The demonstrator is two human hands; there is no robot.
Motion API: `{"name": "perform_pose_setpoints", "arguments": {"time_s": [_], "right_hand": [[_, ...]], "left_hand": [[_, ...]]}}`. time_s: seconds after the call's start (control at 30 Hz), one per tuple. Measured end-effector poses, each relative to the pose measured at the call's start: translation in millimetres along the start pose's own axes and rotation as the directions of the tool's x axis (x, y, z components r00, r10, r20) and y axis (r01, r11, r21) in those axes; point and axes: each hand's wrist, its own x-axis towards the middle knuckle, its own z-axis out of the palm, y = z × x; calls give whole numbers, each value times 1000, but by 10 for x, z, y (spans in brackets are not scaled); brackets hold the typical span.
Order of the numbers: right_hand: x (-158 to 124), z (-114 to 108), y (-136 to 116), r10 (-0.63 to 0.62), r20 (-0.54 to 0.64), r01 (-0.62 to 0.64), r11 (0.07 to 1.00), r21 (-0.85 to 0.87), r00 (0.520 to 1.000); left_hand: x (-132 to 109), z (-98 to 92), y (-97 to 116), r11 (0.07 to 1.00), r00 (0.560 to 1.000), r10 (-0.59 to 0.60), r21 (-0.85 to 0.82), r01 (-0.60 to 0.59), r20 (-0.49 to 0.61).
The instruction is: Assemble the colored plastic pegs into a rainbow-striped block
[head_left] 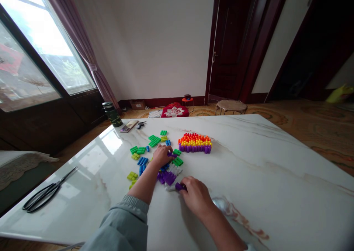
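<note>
At table [265, 170]: left hand [162, 155], right hand [196, 194] each pinching purple piece [179, 186].

Daylight from the window [66, 55] at left, panes partly blown out. Glare patches on the worktop [276, 162], left side; soft shadow by the right hand [196, 194]. Doorway [306, 55] at right nearly black. Wide-angle lean toward edges; yellow-green item [340, 94] far right smeared.
</note>
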Motion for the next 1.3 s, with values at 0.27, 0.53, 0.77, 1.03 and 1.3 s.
{"name": "perform_pose_setpoints", "arguments": {"time_s": [0.27, 0.53, 0.77, 1.03, 1.3], "right_hand": [[21, 38, 12, -12, -15, 12, 1000, -7, 1000], [41, 5, 93, -14, -50, 14, 1000, -8, 999], [88, -180, 170, 45, -240, 16, 969, 245, 970], [169, -275, 271, 239, -367, 135, 647, 750, 899], [83, -390, 173, 289, -106, 66, 143, 987, 952]], "left_hand": [[-1, 38, 11, 992, 999, 24, -124, -27, -26], [-83, 36, 53, 892, 981, -112, -452, 30, -157], [-94, -363, 166, 516, 907, -404, -848, 119, -118], [-788, -759, 798, -317, 882, -278, -903, 291, 381], [-1189, -553, 1188, -439, 837, -156, -796, 417, 525]]}}
